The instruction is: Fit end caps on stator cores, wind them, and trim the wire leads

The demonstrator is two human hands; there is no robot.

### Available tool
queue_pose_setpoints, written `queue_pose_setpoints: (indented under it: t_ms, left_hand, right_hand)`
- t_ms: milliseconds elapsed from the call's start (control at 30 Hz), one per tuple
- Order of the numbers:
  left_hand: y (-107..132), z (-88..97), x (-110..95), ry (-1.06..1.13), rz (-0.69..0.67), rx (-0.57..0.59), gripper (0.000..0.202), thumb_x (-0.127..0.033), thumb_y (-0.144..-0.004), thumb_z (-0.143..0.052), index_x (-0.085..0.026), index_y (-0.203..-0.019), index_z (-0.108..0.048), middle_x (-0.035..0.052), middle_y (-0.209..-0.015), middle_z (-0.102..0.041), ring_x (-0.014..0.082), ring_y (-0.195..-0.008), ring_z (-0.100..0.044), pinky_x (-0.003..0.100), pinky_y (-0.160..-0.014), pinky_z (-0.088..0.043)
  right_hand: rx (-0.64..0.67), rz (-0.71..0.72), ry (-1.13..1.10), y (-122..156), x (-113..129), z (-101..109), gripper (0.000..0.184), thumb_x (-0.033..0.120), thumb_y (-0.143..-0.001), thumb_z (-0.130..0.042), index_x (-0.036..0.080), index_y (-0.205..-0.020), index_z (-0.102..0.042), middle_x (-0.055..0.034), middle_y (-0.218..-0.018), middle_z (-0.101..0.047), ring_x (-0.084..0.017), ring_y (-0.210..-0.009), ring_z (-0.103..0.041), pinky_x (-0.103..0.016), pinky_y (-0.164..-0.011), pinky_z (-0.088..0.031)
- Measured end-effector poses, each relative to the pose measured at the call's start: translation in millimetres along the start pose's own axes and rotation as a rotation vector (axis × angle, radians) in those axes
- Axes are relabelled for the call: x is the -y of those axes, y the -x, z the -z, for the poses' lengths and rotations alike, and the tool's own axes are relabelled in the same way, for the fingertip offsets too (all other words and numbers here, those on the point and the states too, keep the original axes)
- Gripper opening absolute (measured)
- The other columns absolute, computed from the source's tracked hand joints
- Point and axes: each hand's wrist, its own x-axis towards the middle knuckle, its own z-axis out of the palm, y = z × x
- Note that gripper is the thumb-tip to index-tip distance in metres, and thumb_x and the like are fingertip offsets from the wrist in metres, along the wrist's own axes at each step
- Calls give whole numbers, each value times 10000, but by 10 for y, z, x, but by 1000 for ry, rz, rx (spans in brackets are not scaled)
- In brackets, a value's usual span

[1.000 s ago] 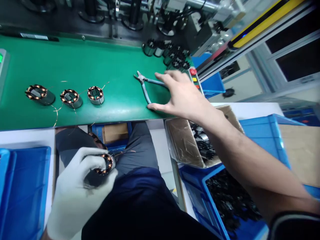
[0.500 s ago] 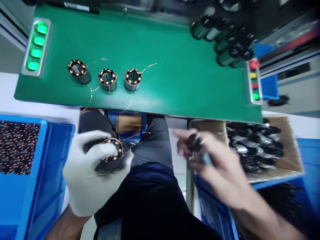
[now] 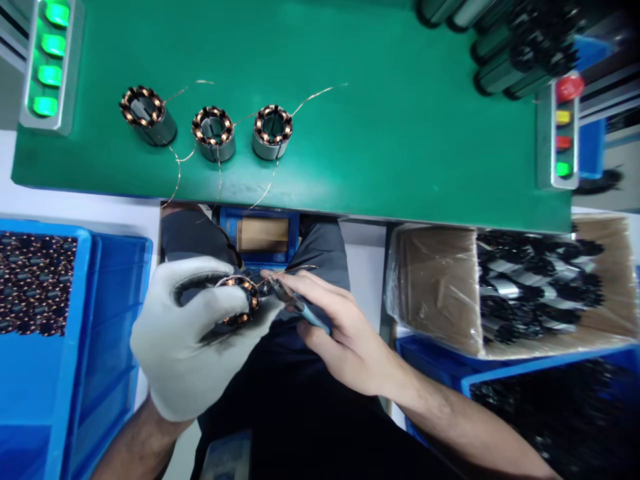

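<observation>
My left hand, in a white glove, is closed around a wound motor stator whose ring of copper coils faces up. My bare right hand grips a pair of pliers with light-blue handles. The jaws of the pliers are at the stator's right side, by a thin copper wire coming off it; whether they close on the wire I cannot tell. Three more stators stand on the green mat: a tilted one at left, a middle one and a right one, each trailing loose wires.
At left, a blue bin holds many wound stators. A plastic-lined carton of bare metal cores stands at right, above another blue bin with dark parts. Cores cluster at the mat's back right. Button boxes flank the mat.
My right hand has moved left with the pliers, from beside the carton to the stator in my left hand. My left hand keeps its hold. The view has shifted slightly.
</observation>
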Motion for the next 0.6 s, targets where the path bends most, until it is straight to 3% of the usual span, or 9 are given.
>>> queue_pose_setpoints:
  t_ms: [167, 367, 533, 600]
  left_hand:
    - [66, 10, 25, -10, -16, 4, 329, -243, -817, -1056, -260, -990, -777, 12, -1169, -757, 143, -1048, -768, 235, -932, -618]
    - [107, -28, 53, -44, 13, -1, 302, -250, -848, -1028, -270, -977, -756, 12, -1155, -756, 153, -1022, -769, 259, -875, -619]
    - [230, -253, 316, -86, 117, -26, 245, -278, -893, -970, -242, -885, -728, 30, -1082, -760, 173, -935, -771, 294, -806, -604]
    - [296, -317, 434, -1, 220, -14, 226, -272, -901, -940, -226, -867, -722, 40, -1064, -766, 186, -959, -778, 303, -860, -616]
  right_hand:
    - [-39, 13, -28, 10, -50, -90, 888, -61, -832, -523, 247, -1655, -655, -32, -1598, -773, -158, -1295, -786, -308, -1169, -628]
    - [-58, 16, -79, -17, -133, -146, 865, -55, -840, -545, 261, -1628, -709, -34, -1620, -760, -198, -1447, -767, -334, -1264, -587]
    - [22, -238, -107, -136, -503, -208, 691, 26, -914, -576, 280, -1512, -813, 9, -1373, -874, -236, -1295, -828, -351, -1171, -625]
    - [28, -323, -86, -170, -670, -224, 647, 80, -944, -581, 261, -1523, -802, -7, -1276, -880, -254, -1254, -818, -374, -1135, -627]
